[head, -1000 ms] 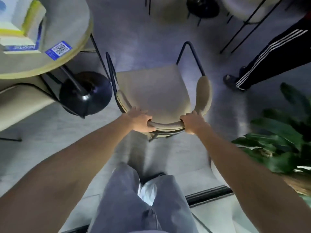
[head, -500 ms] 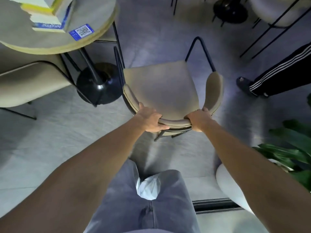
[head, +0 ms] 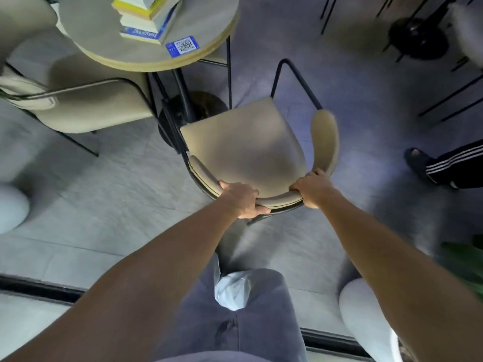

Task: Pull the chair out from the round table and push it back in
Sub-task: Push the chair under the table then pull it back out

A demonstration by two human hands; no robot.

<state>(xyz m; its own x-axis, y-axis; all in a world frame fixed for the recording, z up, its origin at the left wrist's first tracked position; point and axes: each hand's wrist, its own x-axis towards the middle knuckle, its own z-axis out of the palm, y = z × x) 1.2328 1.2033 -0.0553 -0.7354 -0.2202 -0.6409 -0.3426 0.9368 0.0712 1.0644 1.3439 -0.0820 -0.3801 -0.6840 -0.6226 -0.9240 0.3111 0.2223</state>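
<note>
There is one view only, from a wide-angle camera on the person's head, looking steeply down and forward. Both bare forearms run up from the lower corners to mid-frame, so the hands sit close below the lens. The grey tiled floor [head: 109, 194] fills most of the frame, the round pale wooden surface [head: 209, 30] lies at the upper left, and straight lines bow toward the edges

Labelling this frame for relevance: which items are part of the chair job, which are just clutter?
Job:
- chair, gripped at the backrest
- left hand
- right hand
- round table

Clutter:
- stack of books on the table
- QR sticker
- second chair at left
- bystander's striped leg
- plant at right
</note>
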